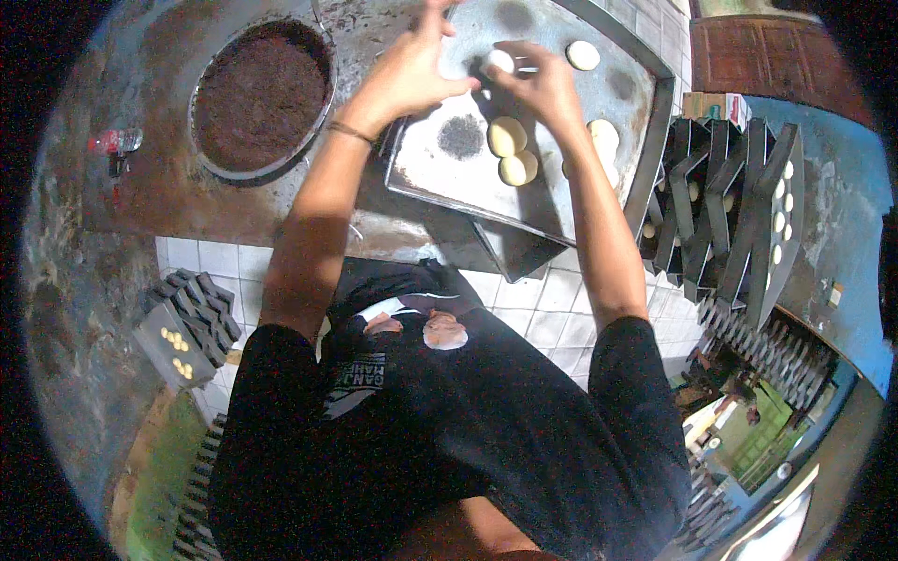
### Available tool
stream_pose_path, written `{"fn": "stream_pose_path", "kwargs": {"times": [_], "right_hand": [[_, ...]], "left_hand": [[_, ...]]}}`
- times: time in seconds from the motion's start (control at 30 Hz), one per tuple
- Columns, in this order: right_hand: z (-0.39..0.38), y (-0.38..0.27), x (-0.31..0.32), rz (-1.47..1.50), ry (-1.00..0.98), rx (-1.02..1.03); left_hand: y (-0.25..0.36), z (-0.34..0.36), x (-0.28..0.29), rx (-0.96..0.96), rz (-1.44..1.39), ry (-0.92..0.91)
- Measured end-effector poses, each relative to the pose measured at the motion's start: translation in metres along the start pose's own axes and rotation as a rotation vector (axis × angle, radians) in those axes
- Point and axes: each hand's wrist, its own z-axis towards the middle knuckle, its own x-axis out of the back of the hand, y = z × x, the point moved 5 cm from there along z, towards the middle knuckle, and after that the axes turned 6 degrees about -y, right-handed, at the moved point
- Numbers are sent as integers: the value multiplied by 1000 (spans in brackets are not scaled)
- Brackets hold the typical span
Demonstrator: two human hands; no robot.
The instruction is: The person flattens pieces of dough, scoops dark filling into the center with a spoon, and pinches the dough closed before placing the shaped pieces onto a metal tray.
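My right hand is over the large metal tray, its fingers closed round a small pale round of dough. Just left of it, my left hand is held with thumb and fingers spread and nothing in it. Below the right hand, a cluster of yellowish dough rounds lies on the tray, some overlapping. Another dough round sits alone toward the far right. Beside my right wrist are more pale rounds, partly hidden by the arm.
Left of the tray stands a wide round pan full of dark brown crumbly filling. A clear bottle with a red label lies at far left. Stacked trays with dough rounds rise at right; a smaller stack sits low at left.
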Motion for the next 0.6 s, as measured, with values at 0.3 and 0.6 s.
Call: {"fn": "stream_pose_path", "kwargs": {"times": [0.3,0.6], "right_hand": [[13,13,-81,-458,-70,285],[25,7,-76,-466,-156,212]], "left_hand": [[-2,-67,50,154,-426,224],[38,-61,38,148,-338,196]]}}
